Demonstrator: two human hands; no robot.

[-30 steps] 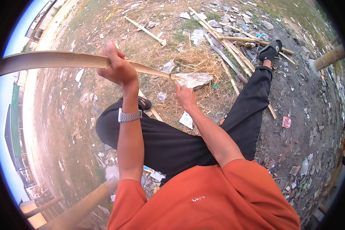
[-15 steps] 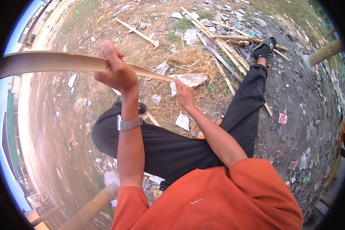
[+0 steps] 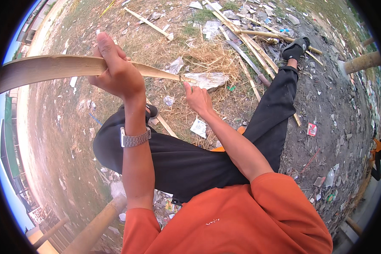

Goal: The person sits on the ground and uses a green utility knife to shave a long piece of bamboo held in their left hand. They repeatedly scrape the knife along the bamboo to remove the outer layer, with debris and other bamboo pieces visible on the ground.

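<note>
A long, pale bamboo strip [image 3: 51, 70] runs from the left rim through my left hand [image 3: 118, 70]. My left fist is wrapped round it, thumb up, with a metal-band watch on that wrist. Past the fist the strip narrows and slants down toward my right hand [image 3: 199, 100]. The fingers of my right hand are curled, with the thumb at the strip's thin end. A small dark sliver shows above that thumb; what these fingers hold is hidden. Just beyond lies a whitish, flat, weathered piece [image 3: 211, 80] on dry straw [image 3: 207, 57].
Several bamboo strips and poles [image 3: 245, 42] lie crossed ahead of my right foot. A single strip [image 3: 148, 23] lies farther left. Paper and plastic scraps litter the ground. Thick round posts stand at right [image 3: 362, 62] and lower left [image 3: 97, 224]. My legs are spread out.
My left hand has shifted a little left and up along with the strip. My right hand has moved slightly left, and the dark sliver now shows by its thumb.
</note>
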